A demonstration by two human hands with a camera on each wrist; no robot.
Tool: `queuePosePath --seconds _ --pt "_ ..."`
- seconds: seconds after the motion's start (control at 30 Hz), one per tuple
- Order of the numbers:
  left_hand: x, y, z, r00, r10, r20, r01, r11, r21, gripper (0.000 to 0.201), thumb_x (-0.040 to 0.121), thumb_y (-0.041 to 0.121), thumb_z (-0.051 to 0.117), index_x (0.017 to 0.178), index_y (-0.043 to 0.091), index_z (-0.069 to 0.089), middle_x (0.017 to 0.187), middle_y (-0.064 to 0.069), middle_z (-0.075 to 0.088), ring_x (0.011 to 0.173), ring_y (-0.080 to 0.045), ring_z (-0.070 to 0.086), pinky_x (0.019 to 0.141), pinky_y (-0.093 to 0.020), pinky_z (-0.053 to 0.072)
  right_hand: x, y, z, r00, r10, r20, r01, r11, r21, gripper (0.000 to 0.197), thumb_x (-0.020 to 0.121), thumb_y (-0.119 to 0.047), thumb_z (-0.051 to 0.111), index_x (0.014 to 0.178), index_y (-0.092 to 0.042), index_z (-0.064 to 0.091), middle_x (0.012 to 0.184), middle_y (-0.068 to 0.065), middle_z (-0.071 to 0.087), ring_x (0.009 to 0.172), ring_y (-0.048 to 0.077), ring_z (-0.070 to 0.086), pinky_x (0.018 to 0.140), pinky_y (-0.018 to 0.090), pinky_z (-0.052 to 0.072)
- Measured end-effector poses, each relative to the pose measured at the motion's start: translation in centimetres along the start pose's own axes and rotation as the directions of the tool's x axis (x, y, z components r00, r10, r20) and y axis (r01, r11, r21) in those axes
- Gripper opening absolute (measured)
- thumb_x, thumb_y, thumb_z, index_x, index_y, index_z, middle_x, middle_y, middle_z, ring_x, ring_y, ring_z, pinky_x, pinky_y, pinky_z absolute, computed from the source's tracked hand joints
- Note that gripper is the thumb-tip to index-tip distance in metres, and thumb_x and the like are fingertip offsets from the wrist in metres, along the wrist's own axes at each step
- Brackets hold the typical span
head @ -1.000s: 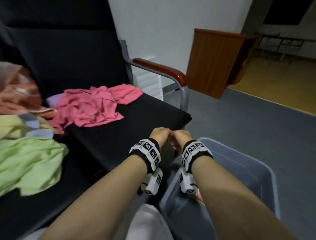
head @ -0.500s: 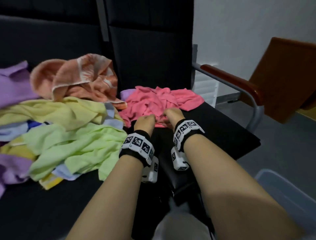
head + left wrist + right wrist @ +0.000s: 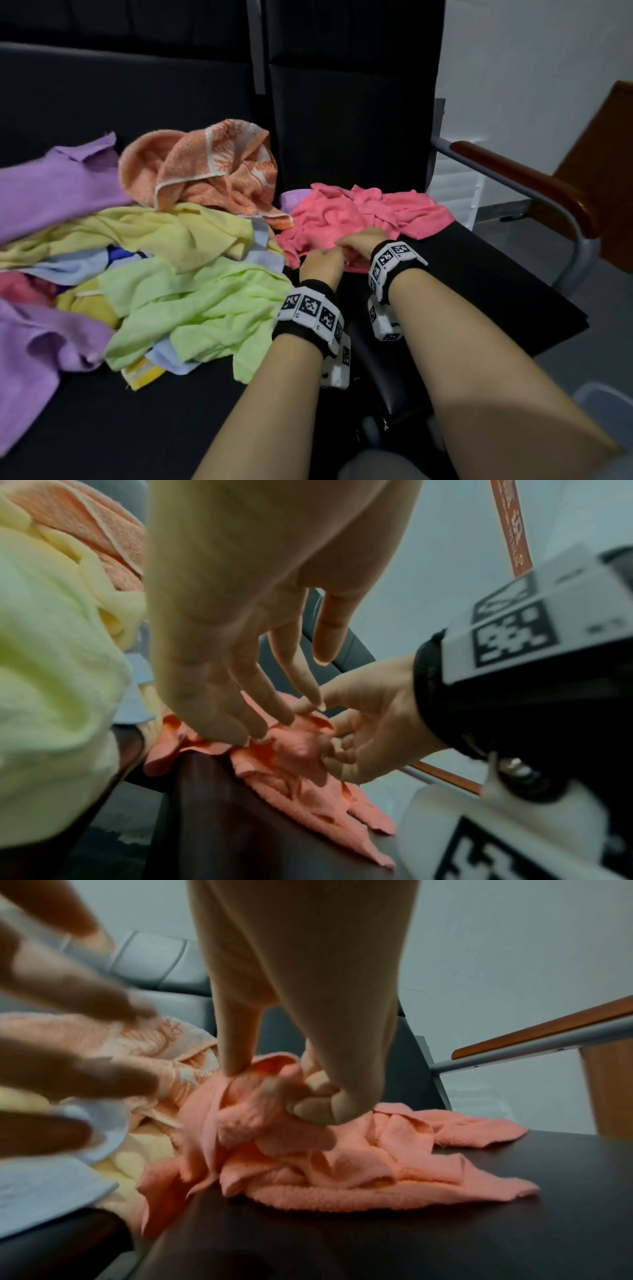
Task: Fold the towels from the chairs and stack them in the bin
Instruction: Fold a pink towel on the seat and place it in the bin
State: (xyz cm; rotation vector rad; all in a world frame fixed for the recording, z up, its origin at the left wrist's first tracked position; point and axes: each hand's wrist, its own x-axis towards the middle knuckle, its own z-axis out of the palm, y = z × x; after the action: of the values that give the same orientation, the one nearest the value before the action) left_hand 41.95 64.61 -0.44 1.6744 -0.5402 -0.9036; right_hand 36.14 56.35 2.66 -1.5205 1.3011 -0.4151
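A crumpled pink towel (image 3: 370, 212) lies on the black seat (image 3: 479, 291) of the right-hand chair. My right hand (image 3: 356, 241) is on the towel's near edge. In the right wrist view its fingers (image 3: 308, 1099) are curled into a bunch of the pink towel (image 3: 377, 1164). My left hand (image 3: 323, 262) is just left of it, and its straight fingers (image 3: 253, 723) touch the pink towel (image 3: 301, 785) from above without gripping. Only a grey corner of the bin (image 3: 606, 401) shows, at the bottom right.
Loose towels are piled on the left seat: green (image 3: 191, 308) nearest, yellow (image 3: 154, 233), orange patterned (image 3: 205, 164) and purple (image 3: 51, 185). A wooden armrest on a metal frame (image 3: 520, 181) bounds the right chair. Bare black seat lies in front of the pile.
The view swung from the bin to the chairs. Both hands moved from above the bin to the pink towel, and the right hand has closed on its near edge.
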Motion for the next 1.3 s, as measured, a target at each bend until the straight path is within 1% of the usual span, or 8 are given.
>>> queuePosePath --seconds 0.07,0.17,0.27,0.4,0.6,0.87,1.07,1.3 --pt "0.0 -0.2 0.1 1.0 -0.009 -0.02 0.01 1.0 0.026 0.049 0.068 0.036 0.053 0.103 0.005 0.068 0.106 -0.018 0.068 0.099 -0.034 0.063 0.092 -0.041 0.05 0.0 0.3 -0.9 0.998 -0.06 -0.029 0.059 0.998 -0.029 0.019 0.083 -0.014 0.073 0.073 -0.002 0.063 0.056 0.006 0.066 0.048 0.013 0.064 0.049 0.018 0.053" --pt "0.3 -0.6 0.5 0.999 -0.014 -0.033 0.018 0.995 0.103 0.059 0.064 0.039 0.05 0.112 0.005 0.064 0.116 -0.02 0.063 0.107 -0.037 0.059 0.097 -0.042 0.047 -0.5 0.1 -2.4 0.987 -0.139 -0.081 0.133 0.988 -0.071 0.033 0.083 -0.032 0.072 0.096 -0.002 0.069 0.096 0.013 0.072 0.091 0.027 0.069 0.09 0.037 0.054" --pt "-0.1 -0.1 0.1 0.994 -0.038 -0.099 0.054 0.985 0.164 0.065 0.065 0.045 0.053 0.118 0.008 0.061 0.126 -0.021 0.055 0.115 -0.039 0.051 0.1 -0.04 0.044 -1.9 -0.7 -4.3 0.98 -0.151 -0.127 0.159 0.986 0.054 0.039 0.09 -0.03 0.064 0.119 -0.003 0.062 0.12 0.015 0.065 0.113 0.031 0.061 0.1 0.043 0.048" --pt "-0.6 0.0 -0.3 0.984 -0.066 -0.164 0.095 0.981 0.171 0.058 0.079 0.039 0.059 0.129 0.011 0.053 0.14 -0.021 0.032 0.115 -0.032 0.039 0.096 -0.028 0.038 -2.6 -0.9 -6.1 0.972 -0.137 -0.189 0.182 0.952 0.248 0.036 0.088 -0.032 0.061 0.112 -0.005 0.064 0.108 0.014 0.069 0.105 0.033 0.064 0.098 0.045 0.049" --pt "-1.8 0.2 -0.1 0.981 -0.109 -0.162 0.12 0.991 0.065 0.078 0.064 0.038 0.054 0.137 0.012 0.043 0.143 -0.017 0.017 0.117 -0.038 0.042 0.101 -0.041 0.044 -2.0 2.1 -7.3 0.993 -0.091 -0.073 0.108 0.95 0.293 0.053 0.074 -0.03 0.067 0.12 -0.002 0.063 0.106 0.014 0.072 0.101 0.03 0.067 0.099 0.045 0.049" --pt "2.8 -2.3 0.8 0.992 -0.084 -0.098 0.102 0.975 0.199 0.087 0.04 0.057 0.047 0.115 0.015 0.064 0.129 -0.011 0.056 0.116 -0.038 0.051 0.102 -0.046 0.042 -4.7 5.6 -8.0 0.985 0.059 0.165 -0.001 0.945 -0.327 0.019 0.082 -0.026 0.068 0.089 -0.012 0.058 0.078 0.008 0.058 0.066 0.022 0.055 0.053 0.026 0.042" --pt "-2.5 2.0 1.4 0.994 -0.106 0.016 0.105 0.991 0.08 0.018 0.083 0.033 0.054 0.076 0.017 0.06 0.111 -0.006 0.056 0.101 -0.028 0.049 0.103 -0.044 0.041 -5.6 5.8 -8.7 0.933 0.229 0.278 -0.055 0.853 -0.518 0.016 0.09 -0.029 0.062 0.083 -0.015 0.06 0.07 0.003 0.055 0.062 0.016 0.05 0.056 0.022 0.038" --pt "6.6 -0.4 2.3 0.986 -0.155 -0.061 0.167 0.905 0.391 0.093 0.052 0.053 0.054 0.136 0.014 0.044 0.14 -0.012 0.04 0.123 -0.036 0.043 0.103 -0.047 0.039 -2.5 5.0 -9.9 0.986 0.127 0.112 -0.114 0.987 -0.116 0.013 0.091 -0.016 0.053 0.085 -0.007 0.06 0.083 0.011 0.061 0.077 0.023 0.063 0.072 0.03 0.053"
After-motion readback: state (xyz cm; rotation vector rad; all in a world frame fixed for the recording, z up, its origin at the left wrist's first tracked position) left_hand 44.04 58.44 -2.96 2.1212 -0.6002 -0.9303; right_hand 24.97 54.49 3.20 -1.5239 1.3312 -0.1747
